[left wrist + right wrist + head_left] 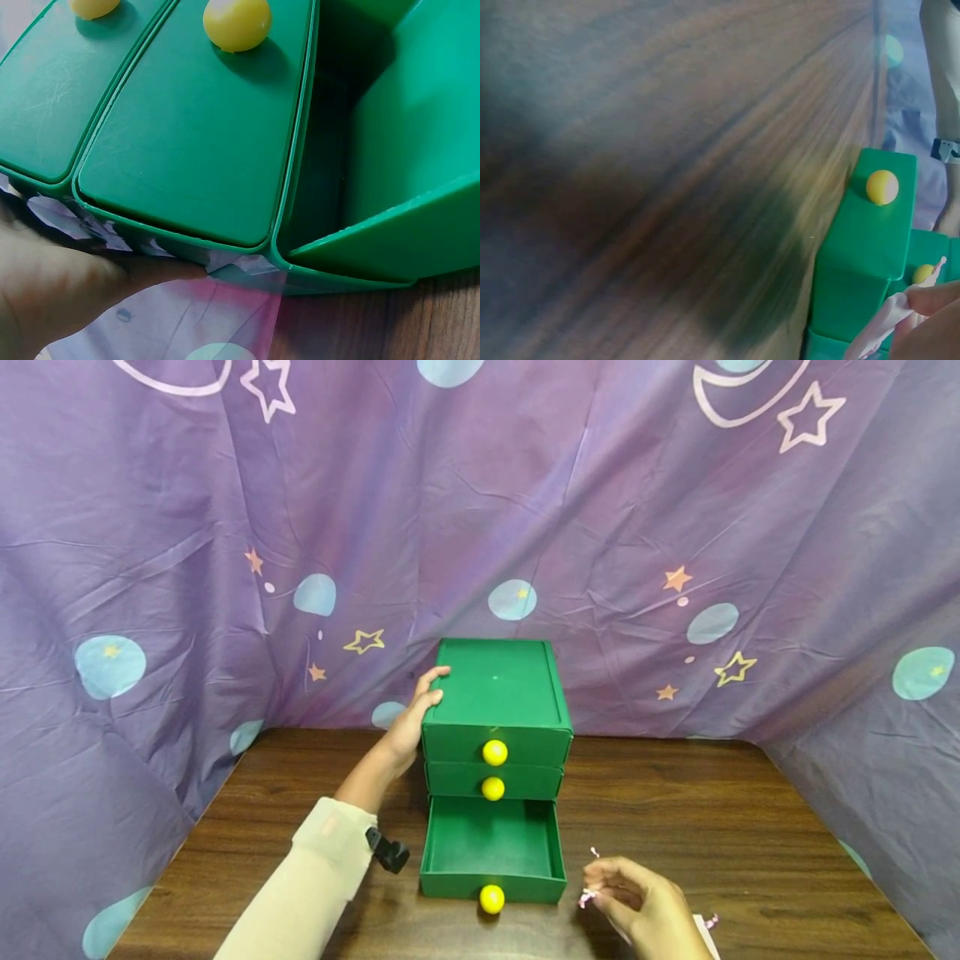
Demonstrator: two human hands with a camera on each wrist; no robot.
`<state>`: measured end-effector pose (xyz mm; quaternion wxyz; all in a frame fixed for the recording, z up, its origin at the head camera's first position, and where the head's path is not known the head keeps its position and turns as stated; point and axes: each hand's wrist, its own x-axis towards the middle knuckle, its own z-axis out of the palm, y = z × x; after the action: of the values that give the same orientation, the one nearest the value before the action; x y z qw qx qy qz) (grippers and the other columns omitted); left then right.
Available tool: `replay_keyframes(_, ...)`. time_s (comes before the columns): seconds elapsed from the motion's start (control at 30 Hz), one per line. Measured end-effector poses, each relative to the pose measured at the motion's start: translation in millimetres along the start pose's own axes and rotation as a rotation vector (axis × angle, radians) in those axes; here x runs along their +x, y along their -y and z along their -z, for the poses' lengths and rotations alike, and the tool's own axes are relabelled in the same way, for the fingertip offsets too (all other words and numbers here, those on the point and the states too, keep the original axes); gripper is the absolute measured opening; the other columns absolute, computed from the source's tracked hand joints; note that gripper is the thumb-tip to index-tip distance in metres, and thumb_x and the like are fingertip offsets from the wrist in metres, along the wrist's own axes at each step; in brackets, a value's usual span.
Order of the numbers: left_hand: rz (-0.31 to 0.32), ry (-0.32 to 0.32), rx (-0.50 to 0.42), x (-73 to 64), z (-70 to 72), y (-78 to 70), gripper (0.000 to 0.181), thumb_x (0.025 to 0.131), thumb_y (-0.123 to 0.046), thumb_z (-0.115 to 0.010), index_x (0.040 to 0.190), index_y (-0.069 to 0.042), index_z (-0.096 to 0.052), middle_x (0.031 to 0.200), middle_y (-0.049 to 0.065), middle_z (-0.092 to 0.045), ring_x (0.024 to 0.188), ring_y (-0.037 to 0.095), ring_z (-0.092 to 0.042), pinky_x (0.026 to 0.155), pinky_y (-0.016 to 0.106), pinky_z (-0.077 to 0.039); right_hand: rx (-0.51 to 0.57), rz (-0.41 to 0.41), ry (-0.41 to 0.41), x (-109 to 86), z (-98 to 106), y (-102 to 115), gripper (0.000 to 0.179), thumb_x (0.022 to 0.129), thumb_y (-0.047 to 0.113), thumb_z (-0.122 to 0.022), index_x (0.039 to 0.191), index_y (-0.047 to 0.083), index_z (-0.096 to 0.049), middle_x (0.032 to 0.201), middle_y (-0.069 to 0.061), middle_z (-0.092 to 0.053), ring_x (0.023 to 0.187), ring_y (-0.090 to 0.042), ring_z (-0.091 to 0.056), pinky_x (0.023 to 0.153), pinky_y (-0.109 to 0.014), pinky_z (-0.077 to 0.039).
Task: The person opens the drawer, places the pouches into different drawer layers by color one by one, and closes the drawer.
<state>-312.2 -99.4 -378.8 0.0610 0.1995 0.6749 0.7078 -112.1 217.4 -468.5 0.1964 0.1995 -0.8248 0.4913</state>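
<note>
A green three-drawer box (495, 685) with yellow ball knobs stands on the table. Its bottom drawer (491, 843) is pulled out, and bare green floor shows inside it. My left hand (408, 722) rests against the box's left side, fingertips at the top edge; in the left wrist view the thumb lies along that side. To the right of the drawer, my right hand (637, 902) pinches a small, soft, white-and-pink thing (885, 322), perhaps cloth or ribbon. The fingers and palm hide most of it, so its kind is unclear.
A white item (705, 935) with a pink tip shows beside the right wrist, partly covered. The brown wooden table (712, 810) extends on both sides of the box. A purple curtain (480, 527) with stars hangs behind it.
</note>
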Motion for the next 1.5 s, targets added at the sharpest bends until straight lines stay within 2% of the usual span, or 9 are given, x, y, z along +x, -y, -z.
replay_keyframes(0.3, 0.003, 0.009, -0.003, 0.0, -0.2, 0.5, 0.055, 0.107, -0.026, -0.027, 0.162, -0.021, -0.020, 0.164, 0.020, -0.020, 0.139, 0.036, -0.033, 0.116, 0.050, -0.023, 0.016, -0.021, 0.007, 12.1, -4.9, 12.9, 0.036, 0.071, -0.019, -0.079, 0.101, -0.002, -0.072, 0.094, -0.013, -0.075, 0.084, -0.003, -0.069, 0.075, -0.020, -0.057)
replay_keyframes(0.47, 0.000, 0.009, -0.004, -0.3, -0.3, 0.1, 0.055, 0.107, -0.025, -0.028, 0.161, -0.021, -0.020, 0.165, 0.019, -0.019, 0.139, 0.037, -0.033, 0.117, 0.051, -0.023, 0.002, -0.056, -0.002, 19.0, -8.3, 21.0, 0.034, 0.073, -0.016, -0.080, 0.101, 0.003, -0.073, 0.092, -0.007, -0.076, 0.085, -0.003, -0.069, 0.074, -0.021, -0.058)
replay_keyframes(0.67, 0.001, 0.010, -0.013, -0.5, 0.1, 0.3, 0.055, 0.107, -0.025, -0.028, 0.162, -0.022, -0.020, 0.165, 0.019, -0.018, 0.139, 0.038, -0.033, 0.116, 0.051, -0.025, -0.005, -0.030, -0.009, 26.7, -13.3, 25.9, 0.035, 0.076, -0.013, -0.080, 0.103, 0.007, -0.074, 0.093, -0.005, -0.076, 0.086, -0.004, -0.070, 0.076, -0.022, -0.058)
replay_keyframes(0.9, 0.002, 0.005, 0.001, -0.4, 0.9, 1.2, 0.055, 0.107, -0.026, -0.027, 0.162, -0.021, -0.020, 0.166, 0.019, -0.017, 0.140, 0.038, -0.032, 0.117, 0.053, -0.023, 0.057, -0.035, 0.021, 35.6, -19.5, 31.5, 0.034, 0.079, -0.013, -0.077, 0.107, 0.006, -0.074, 0.096, -0.002, -0.077, 0.087, -0.006, -0.071, 0.076, -0.024, -0.059)
replay_keyframes(1.13, 0.006, -0.002, 0.000, 0.8, 1.2, 2.2, 0.055, 0.107, -0.027, -0.028, 0.161, -0.023, -0.021, 0.165, 0.017, -0.019, 0.139, 0.037, -0.032, 0.117, 0.053, -0.023, 0.113, -0.013, 0.044, 43.2, -25.3, 32.9, 0.031, 0.082, -0.010, -0.077, 0.109, 0.005, -0.073, 0.095, -0.004, -0.077, 0.086, -0.009, -0.072, 0.074, -0.026, -0.059)
replay_keyframes(1.3, -0.001, -0.003, 0.009, 0.5, 0.5, 1.7, 0.055, 0.107, -0.027, -0.028, 0.161, -0.023, -0.022, 0.166, 0.016, -0.018, 0.142, 0.037, -0.030, 0.119, 0.055, -0.019, 0.134, -0.027, 0.058, 46.4, -29.3, 34.2, 0.029, 0.083, -0.008, -0.077, 0.109, 0.005, -0.073, 0.096, -0.004, -0.077, 0.087, -0.009, -0.072, 0.074, -0.026, -0.059)
replay_keyframes(1.5, -0.010, 0.011, 0.006, 0.0, 1.0, 2.1, 0.055, 0.107, -0.026, -0.026, 0.162, -0.020, -0.019, 0.165, 0.020, -0.017, 0.142, 0.038, -0.029, 0.118, 0.054, -0.020, 0.147, -0.044, 0.068, 49.3, -35.0, 35.9, 0.029, 0.084, -0.009, -0.076, 0.109, 0.006, -0.073, 0.096, -0.004, -0.077, 0.087, -0.009, -0.072, 0.074, -0.027, -0.060)
